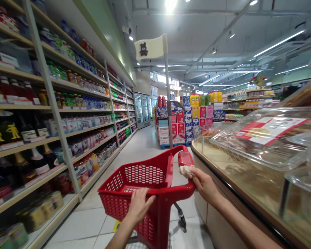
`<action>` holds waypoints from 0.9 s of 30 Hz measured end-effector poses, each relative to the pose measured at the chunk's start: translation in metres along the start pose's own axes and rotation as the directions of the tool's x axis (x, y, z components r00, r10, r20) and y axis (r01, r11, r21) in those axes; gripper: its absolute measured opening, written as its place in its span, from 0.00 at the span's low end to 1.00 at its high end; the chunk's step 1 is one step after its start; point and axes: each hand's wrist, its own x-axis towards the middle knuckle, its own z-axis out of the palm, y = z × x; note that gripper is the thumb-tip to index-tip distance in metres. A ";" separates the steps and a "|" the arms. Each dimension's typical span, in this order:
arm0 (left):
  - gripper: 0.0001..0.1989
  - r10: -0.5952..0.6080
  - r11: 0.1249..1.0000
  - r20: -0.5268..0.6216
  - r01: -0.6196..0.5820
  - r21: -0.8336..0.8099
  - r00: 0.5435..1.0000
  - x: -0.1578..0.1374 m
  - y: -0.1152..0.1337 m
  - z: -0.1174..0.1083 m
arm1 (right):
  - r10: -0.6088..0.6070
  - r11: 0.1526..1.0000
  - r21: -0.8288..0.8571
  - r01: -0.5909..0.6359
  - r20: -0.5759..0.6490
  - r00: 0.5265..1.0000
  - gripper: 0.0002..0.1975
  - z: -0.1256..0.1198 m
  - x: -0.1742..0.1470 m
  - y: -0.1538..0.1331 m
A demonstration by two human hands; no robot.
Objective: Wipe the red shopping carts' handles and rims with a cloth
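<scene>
A red plastic shopping cart stands in the aisle, turned side-on to me, its perforated basket to the left and its handle to the right. My left hand is closed over the near rim of the basket, fingers hooked across the edge. Between the fingers of my right hand is a crumpled white wipe, pressed against the handle. Whether it is cloth or paper I cannot tell. Part of the basket floor shows, with nothing on it. A pole beyond the handle carries a cream flag with a bear on it.
Tall shelves of bottles and packages line the left. Close on the right, a display counter holds clear plastic food boxes. Stacked drink cartons stand ahead, and glass-door fridges are farther back.
</scene>
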 end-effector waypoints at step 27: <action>0.15 0.112 0.991 -0.078 -0.117 -0.068 0.991 0.034 0.008 0.060 | -0.095 0.823 -0.565 0.052 -0.047 0.994 0.14 0.033 0.006 0.037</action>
